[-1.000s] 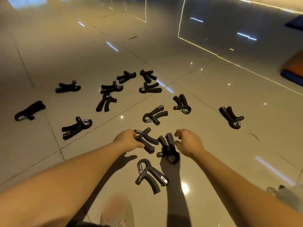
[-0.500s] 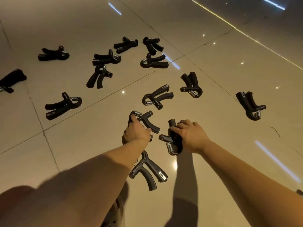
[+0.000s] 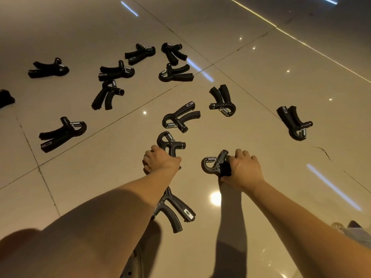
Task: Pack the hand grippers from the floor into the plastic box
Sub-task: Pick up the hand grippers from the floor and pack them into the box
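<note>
Several black hand grippers with steel springs lie scattered on the glossy tiled floor [image 3: 261,97]. My left hand [image 3: 160,161] is closed around the handles of one hand gripper [image 3: 170,142], its spring end pointing away from me. My right hand [image 3: 244,167] grips a second hand gripper [image 3: 213,164], with the looped head sticking out to the left. A third hand gripper [image 3: 174,209] lies on the floor under my left forearm. The plastic box is not in view.
More hand grippers lie ahead: one just beyond my hands [image 3: 180,117], one at the right [image 3: 295,122], one at the left [image 3: 60,133], and a cluster farther back [image 3: 174,73]. My foot [image 3: 134,263] shows at the bottom edge. Pale cloth [image 3: 353,231] sits at the right edge.
Both hands have closed on their hand grippers and lifted them off the floor, turning them. The camera has tilted further down and moved closer.
</note>
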A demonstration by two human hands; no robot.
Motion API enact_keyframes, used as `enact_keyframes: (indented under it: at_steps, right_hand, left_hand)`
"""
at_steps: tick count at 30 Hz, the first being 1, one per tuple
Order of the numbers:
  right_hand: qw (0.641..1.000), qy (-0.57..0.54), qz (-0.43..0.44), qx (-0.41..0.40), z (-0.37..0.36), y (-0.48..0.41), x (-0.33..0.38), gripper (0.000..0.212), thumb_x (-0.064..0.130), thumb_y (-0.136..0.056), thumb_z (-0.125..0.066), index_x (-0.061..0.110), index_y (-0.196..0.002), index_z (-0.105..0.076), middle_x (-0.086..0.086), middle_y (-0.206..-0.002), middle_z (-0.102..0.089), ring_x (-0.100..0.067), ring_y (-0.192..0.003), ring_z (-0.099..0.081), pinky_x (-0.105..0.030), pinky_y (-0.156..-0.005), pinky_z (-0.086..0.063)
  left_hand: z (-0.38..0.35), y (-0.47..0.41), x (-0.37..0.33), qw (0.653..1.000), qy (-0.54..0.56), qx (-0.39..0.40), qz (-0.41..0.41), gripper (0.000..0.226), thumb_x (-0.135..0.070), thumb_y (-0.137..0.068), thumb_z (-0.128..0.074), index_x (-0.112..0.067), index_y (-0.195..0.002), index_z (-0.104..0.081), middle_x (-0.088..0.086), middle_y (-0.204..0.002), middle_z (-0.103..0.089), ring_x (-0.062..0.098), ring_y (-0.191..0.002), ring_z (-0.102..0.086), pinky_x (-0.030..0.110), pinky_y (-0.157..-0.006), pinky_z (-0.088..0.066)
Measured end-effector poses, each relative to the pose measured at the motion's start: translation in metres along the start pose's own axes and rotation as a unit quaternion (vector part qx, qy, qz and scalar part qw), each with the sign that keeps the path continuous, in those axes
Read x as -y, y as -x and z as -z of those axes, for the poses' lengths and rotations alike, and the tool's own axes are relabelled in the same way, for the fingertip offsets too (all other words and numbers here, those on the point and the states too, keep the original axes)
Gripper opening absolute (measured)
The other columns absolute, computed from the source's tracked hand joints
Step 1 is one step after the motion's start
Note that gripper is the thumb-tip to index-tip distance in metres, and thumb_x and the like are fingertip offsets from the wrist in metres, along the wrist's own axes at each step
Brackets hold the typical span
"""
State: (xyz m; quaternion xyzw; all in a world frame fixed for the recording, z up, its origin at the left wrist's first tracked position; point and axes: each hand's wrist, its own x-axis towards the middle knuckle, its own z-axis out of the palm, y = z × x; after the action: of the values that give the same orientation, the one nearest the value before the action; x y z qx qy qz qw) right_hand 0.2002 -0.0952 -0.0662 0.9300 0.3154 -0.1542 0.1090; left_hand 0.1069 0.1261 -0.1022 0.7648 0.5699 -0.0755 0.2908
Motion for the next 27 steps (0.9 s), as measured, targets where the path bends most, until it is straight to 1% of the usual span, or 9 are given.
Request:
enact_keyframes:
  at_steps: [3,6,10,12,14,16,20,23,27]
  right_hand:
    - [0.998,-0.05,-0.03,0.028,-0.005,0.015,0.0,0.057,0.062,-0.076,-0.068,0.018,-0.111,-0.059,-0.002,-0.11,-0.059,-0.024,-0.105,-0.056,-0.035,-0.08,-0.044]
    - [0.993,-0.102,-0.051,0.026,-0.008,0.032,-0.003,0.048,0.055,-0.075,-0.069,0.018,-0.104,-0.058,0.003,-0.096,-0.056,-0.022,-0.092,-0.059,-0.03,-0.067,-0.039]
    - [0.985,-0.156,-0.076,0.012,0.002,0.058,-0.015,0.044,0.053,-0.075,-0.072,0.02,-0.092,-0.049,0.0,-0.094,-0.057,-0.02,-0.075,-0.053,-0.03,-0.062,-0.039]
    - [0.981,-0.173,-0.086,-0.01,0.015,0.075,-0.027,0.045,0.055,-0.075,-0.073,0.02,-0.09,-0.048,0.0,-0.092,-0.056,-0.02,-0.073,-0.054,-0.03,-0.059,-0.038]
    - [0.978,-0.181,-0.092,-0.04,0.029,0.095,-0.043,0.048,0.059,-0.075,-0.073,0.018,-0.09,-0.051,-0.001,-0.09,-0.055,-0.021,-0.072,-0.054,-0.031,-0.058,-0.038]
    - [0.977,-0.18,-0.093,-0.068,0.043,0.12,-0.061,0.052,0.061,-0.075,-0.072,0.017,-0.093,-0.054,-0.002,-0.091,-0.056,-0.022,-0.073,-0.056,-0.034,-0.06,-0.044]
    - [0.974,-0.163,-0.098,-0.121,0.072,0.177,-0.107,0.05,0.06,-0.076,-0.072,0.017,-0.095,-0.054,-0.003,-0.093,-0.056,-0.022,-0.074,-0.056,-0.035,-0.061,-0.047]
    - [0.968,-0.161,-0.116,-0.153,0.09,0.223,-0.144,0.048,0.058,-0.077,-0.072,0.017,-0.096,-0.055,-0.001,-0.093,-0.056,-0.021,-0.075,-0.056,-0.039,-0.066,-0.054]
    - [0.957,-0.163,-0.155,-0.181,0.098,0.283,-0.193,0.048,0.058,-0.077,-0.073,0.019,-0.101,-0.057,0.0,-0.095,-0.056,-0.02,-0.079,-0.056,-0.039,-0.07,-0.054]
  left_hand:
    - [-0.001,0.008,0.002,0.999,0.036,0.01,-0.002,0.083,-0.031,-0.065,-0.086,-0.011,-0.13,-0.039,0.017,-0.132,-0.051,0.037,-0.123,-0.049,0.052,-0.098,-0.05]
    - [0.002,0.024,0.003,0.994,0.093,0.03,-0.038,0.071,-0.024,-0.071,-0.082,-0.013,-0.125,-0.036,0.014,-0.117,-0.056,0.034,-0.1,-0.06,0.044,-0.08,-0.057]
    - [0.013,0.059,-0.005,0.983,0.143,0.062,-0.101,0.064,-0.022,-0.08,-0.08,-0.015,-0.127,-0.036,0.005,-0.101,-0.057,0.02,-0.076,-0.058,0.025,-0.046,-0.041]
    - [0.019,0.082,-0.012,0.977,0.164,0.072,-0.12,0.06,-0.024,-0.082,-0.079,-0.019,-0.123,-0.035,0.001,-0.095,-0.057,0.015,-0.07,-0.06,0.023,-0.039,-0.041]
    - [0.024,0.108,-0.019,0.971,0.183,0.078,-0.134,0.062,-0.026,-0.08,-0.079,-0.021,-0.124,-0.035,0.004,-0.096,-0.06,0.021,-0.073,-0.065,0.03,-0.046,-0.051]
    - [0.029,0.136,-0.029,0.965,0.196,0.074,-0.156,0.063,-0.028,-0.079,-0.079,-0.02,-0.125,-0.036,0.006,-0.099,-0.062,0.026,-0.08,-0.067,0.037,-0.061,-0.057]
    - [0.034,0.201,-0.051,0.952,0.202,0.081,-0.214,0.056,-0.033,-0.08,-0.077,-0.022,-0.118,-0.038,0.006,-0.097,-0.062,0.027,-0.087,-0.064,0.036,-0.069,-0.054]
    - [0.032,0.251,-0.07,0.939,0.198,0.102,-0.261,0.057,-0.036,-0.079,-0.079,-0.023,-0.119,-0.04,0.001,-0.096,-0.059,0.028,-0.094,-0.063,0.043,-0.084,-0.056]
    - [0.029,0.318,-0.093,0.925,0.2,0.121,-0.3,0.058,-0.036,-0.08,-0.08,-0.022,-0.122,-0.042,-0.003,-0.099,-0.056,0.026,-0.097,-0.061,0.039,-0.084,-0.053]
